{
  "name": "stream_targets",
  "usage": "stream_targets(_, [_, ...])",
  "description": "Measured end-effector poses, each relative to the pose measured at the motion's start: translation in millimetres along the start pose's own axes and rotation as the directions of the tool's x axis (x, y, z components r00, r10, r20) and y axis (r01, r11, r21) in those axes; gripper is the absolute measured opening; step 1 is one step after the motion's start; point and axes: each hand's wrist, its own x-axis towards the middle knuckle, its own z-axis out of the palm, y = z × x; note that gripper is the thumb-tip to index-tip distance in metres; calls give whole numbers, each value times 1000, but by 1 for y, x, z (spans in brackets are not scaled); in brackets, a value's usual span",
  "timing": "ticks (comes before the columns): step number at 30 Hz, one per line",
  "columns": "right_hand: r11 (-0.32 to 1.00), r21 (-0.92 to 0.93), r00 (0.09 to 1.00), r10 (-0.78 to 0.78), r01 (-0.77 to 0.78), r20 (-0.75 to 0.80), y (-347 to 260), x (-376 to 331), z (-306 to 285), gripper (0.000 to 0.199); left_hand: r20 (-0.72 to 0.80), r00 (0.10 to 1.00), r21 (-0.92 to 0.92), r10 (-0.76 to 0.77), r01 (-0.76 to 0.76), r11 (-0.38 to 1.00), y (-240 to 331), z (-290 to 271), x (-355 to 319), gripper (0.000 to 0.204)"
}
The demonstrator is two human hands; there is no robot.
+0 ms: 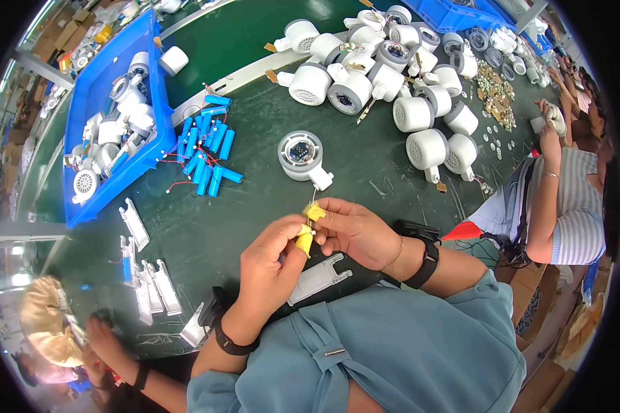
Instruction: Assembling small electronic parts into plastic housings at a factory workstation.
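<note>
Close together in front of me, my left hand [272,258] and my right hand [358,233] pinch a small wired part [311,224], mostly hidden between the fingertips. Yellow wraps cover some of the thumb and finger tips. A thin wire runs from there up to the white neck of a round grey-and-white fan head [300,155], which lies on the green table with its inner circuit board facing up. Just below my hands a flat white plastic handle shell [317,281] rests on the table.
Blue cylindrical batteries [207,141] with wires lie in a pile at left, beside a blue bin [169,113] of fan parts. More handle shells [151,286] are at lower left. Several white fan heads [413,113] crowd the far right. Co-workers' arms [120,351] show at both sides.
</note>
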Motion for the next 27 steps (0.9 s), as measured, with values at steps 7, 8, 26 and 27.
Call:
stream_targets(7, [976,-203,988,52,-81,-145,-6,-17,11,24,-1,956,-236,-293,284,929,-9,-4,-7,17])
stream_targets(8, [978,-207,996,6,-26,-93,-2,-18,8,25,-2,953,-242,-303,293,925,-8,-2,-6,17])
stream_targets(26, [862,-505,997,-10,-29,-74,1,-21,-1,20,37,988,10,-152,152,988,-11,5,4,20])
stream_targets(27, [863,-504,997,-10,-29,-75,1,-21,-1,20,38,987,9,-153,153,988,-10,4,5,20])
